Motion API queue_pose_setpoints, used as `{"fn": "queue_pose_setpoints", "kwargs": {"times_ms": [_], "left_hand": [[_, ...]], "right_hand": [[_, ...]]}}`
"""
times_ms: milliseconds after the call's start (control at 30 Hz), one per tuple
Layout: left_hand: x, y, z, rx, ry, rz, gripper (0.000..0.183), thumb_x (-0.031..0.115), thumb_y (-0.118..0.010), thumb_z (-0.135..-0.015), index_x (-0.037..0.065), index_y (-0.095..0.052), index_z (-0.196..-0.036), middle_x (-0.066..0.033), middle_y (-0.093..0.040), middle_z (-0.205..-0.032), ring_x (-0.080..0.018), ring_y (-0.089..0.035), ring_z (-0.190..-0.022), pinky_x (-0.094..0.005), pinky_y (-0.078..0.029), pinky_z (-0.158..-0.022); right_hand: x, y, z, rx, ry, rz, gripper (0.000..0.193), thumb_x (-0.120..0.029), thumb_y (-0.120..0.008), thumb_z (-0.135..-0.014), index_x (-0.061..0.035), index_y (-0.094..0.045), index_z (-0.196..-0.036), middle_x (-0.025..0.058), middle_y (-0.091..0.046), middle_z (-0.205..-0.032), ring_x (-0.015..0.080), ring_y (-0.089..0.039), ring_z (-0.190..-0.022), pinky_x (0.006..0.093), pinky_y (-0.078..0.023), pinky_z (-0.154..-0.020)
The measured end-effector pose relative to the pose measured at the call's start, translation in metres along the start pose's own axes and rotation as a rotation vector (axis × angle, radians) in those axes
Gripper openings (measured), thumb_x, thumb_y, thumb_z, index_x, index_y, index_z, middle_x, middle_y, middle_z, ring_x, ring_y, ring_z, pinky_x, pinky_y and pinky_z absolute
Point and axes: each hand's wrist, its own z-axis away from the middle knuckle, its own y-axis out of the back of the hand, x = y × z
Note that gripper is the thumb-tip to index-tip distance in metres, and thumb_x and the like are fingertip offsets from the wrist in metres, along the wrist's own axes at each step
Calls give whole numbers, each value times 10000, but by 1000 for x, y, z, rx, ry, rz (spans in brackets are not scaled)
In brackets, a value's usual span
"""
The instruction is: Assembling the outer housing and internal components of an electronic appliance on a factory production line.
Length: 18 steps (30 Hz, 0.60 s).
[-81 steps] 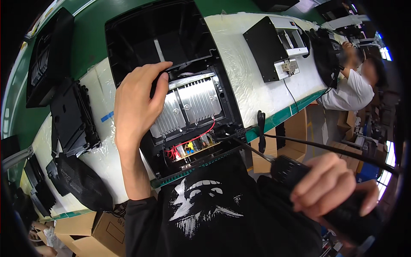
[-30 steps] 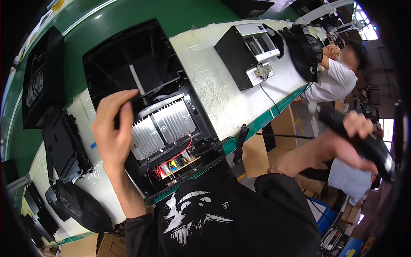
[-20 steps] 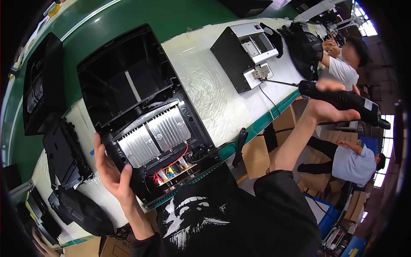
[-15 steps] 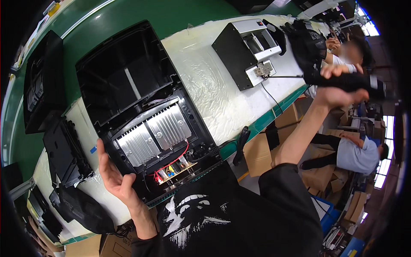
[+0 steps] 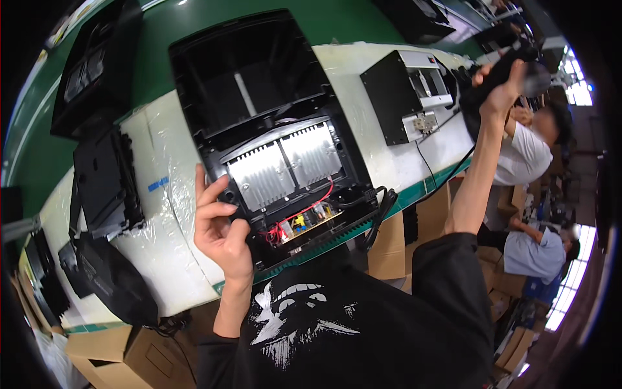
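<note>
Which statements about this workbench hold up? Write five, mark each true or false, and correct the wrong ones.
1. The right hand holds a black power screwdriver. True.
2. Two finned silver heat sinks sit inside the black housing. True.
3. The left hand is gripping a roll of tape. False: it shows no roll and is at the housing's left edge.
4. The black-and-silver benchtop machine stands left of the housing. False: it stands to the right.
5. A circuit board lies on the near side of the heat sinks. True.
</note>
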Motion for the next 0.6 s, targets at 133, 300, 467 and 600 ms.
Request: {"fn": "queue_pose_setpoints", "kwargs": {"times_ms": [133, 300, 467, 600], "left_hand": [[-5, -1, -2, -15, 17, -21, 267, -133, -407, -591, 52, -491, -765, -153, -586, -1111, -381, -221, -1357, -481, -159, -1097], [1, 3, -2, 7, 0, -48, 242, -125, -412, -586, 54, -500, -722, -132, -604, -1005, -366, -231, -1349, -486, -149, -1103], [-16, -15, -6, -29, -57, -19, 234, -119, -444, -565, 69, -520, -680, -64, -640, -930, -364, -286, -1320, -475, -181, -1091], [-18, 1, 1, 7, -69, -45, 216, -95, -450, -570, 66, -535, -686, -64, -644, -927, -359, -286, -1317, -476, -180, -1089]], "right_hand": [[-25, 10, 47, -49, -36, -182, 558, -550, -479, -853, -65, -476, -1128, 65, -475, -632, 174, -416, -474, 287, -371, -479], [-118, 78, 50, -1070, 96, -454, 392, -360, -591, -823, -47, -514, -1045, 86, -534, -774, 180, -531, -662, 289, -440, -623], [-146, 102, 100, -990, 564, -990, 311, -127, -606, -781, 4, -536, -1054, 85, -591, -891, 140, -584, -788, 231, -456, -779], [-157, 19, 130, -905, 890, -1483, 319, 48, -617, -749, 43, -553, -1061, 84, -633, -978, 110, -623, -881, 188, -467, -896]]}}
